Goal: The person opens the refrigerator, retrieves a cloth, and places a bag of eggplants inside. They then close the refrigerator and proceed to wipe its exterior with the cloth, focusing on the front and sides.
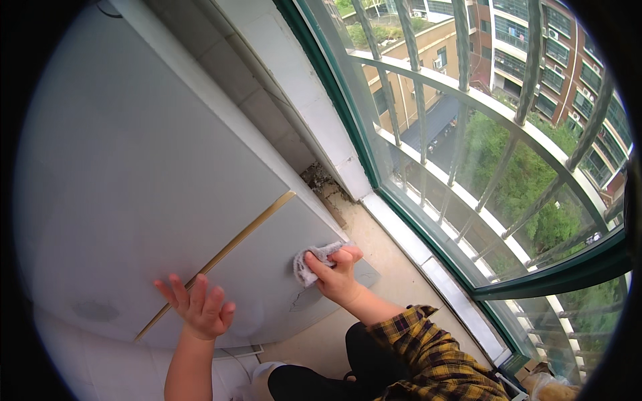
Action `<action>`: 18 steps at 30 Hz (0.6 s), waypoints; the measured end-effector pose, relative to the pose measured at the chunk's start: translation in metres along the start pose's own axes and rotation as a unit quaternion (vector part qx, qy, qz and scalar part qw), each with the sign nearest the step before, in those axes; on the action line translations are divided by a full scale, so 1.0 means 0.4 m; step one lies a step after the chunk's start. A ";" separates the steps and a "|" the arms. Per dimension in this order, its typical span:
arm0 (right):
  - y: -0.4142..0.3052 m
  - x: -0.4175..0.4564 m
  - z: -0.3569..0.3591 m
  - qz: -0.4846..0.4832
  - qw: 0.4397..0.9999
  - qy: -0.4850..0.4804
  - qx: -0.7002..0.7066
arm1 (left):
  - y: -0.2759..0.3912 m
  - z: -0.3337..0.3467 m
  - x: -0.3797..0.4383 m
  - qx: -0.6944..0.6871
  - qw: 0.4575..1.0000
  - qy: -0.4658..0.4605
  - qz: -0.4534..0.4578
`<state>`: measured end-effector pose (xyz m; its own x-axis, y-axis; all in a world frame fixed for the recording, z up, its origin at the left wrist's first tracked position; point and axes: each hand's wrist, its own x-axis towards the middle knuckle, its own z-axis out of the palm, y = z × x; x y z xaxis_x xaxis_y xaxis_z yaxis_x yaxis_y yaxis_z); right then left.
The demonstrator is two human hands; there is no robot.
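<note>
A large pale grey panel (150,150) with a smooth surface, perhaps an appliance or cabinet front, fills the left side. A thin gold trim strip (241,235) crosses it at a slant. My right hand (341,280) grips a crumpled grey cloth (302,270) at the lower right part of the panel, near its edge. Just below the cloth, a dark patch (303,301) with a thin line shows on the surface. My left hand (200,308) is empty with fingers spread, by the lower part of the strip; whether it touches the panel I cannot tell.
A green-framed window (368,170) with metal security bars (466,90) runs along the right, above a white-tiled ledge (431,270). Dark crumbled debris (321,180) lies in the gap beside the panel. Beige floor tiles (291,341) show below. A plastic bag (549,386) sits at lower right.
</note>
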<state>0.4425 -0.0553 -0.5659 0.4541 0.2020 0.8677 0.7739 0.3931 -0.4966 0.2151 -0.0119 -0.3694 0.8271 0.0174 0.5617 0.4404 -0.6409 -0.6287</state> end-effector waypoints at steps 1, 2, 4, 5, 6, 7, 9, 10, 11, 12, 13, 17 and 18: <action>-0.014 0.069 0.009 -0.006 1.000 0.012 0.015 | 0.004 0.003 0.003 0.010 1.000 -0.002 0.009; -0.040 0.129 0.018 -0.030 0.999 0.033 0.013 | 0.008 0.003 0.006 0.010 1.000 -0.009 0.006; -0.072 0.218 0.026 -0.035 0.999 0.038 0.003 | 0.011 -0.003 0.009 0.014 1.000 -0.021 -0.005; -0.075 0.241 0.029 -0.027 0.999 0.037 0.001 | 0.013 -0.005 0.011 0.025 0.999 -0.025 -0.002; -0.074 0.245 0.027 -0.017 1.000 -0.007 -0.010 | 0.014 -0.006 0.011 0.035 0.999 -0.028 -0.004; -0.069 0.232 0.025 0.012 0.999 0.041 0.007 | 0.016 -0.007 0.010 0.045 0.998 -0.031 -0.006; -0.032 0.166 0.014 0.093 0.995 0.033 0.014 | 0.017 -0.002 0.008 0.052 0.998 -0.037 -0.003; -0.012 0.114 0.007 0.126 0.991 0.039 0.015 | 0.018 0.001 0.006 0.059 0.997 -0.039 -0.007; 0.004 0.056 -0.003 0.165 0.985 0.048 0.024 | 0.019 0.005 0.003 0.062 0.997 -0.037 -0.006; 0.014 0.002 -0.012 0.225 0.974 0.029 0.015 | 0.021 0.005 0.001 0.063 0.997 -0.039 -0.006; 0.020 -0.041 -0.019 0.246 0.967 0.065 0.027 | 0.022 0.006 -0.002 0.065 0.997 -0.037 -0.005; 0.012 -0.053 -0.040 0.299 0.954 0.007 0.029 | 0.024 0.003 -0.004 0.067 0.996 -0.049 -0.009; 0.009 -0.011 -0.042 0.273 0.961 0.000 0.038 | 0.023 0.002 -0.004 0.069 0.996 -0.049 -0.007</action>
<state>0.4507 -0.0697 -0.5718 0.7834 0.3964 0.4787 0.3864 0.2925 -0.8747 0.2179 -0.0174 -0.3765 0.8473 0.1048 0.5207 0.4911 -0.5279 -0.6929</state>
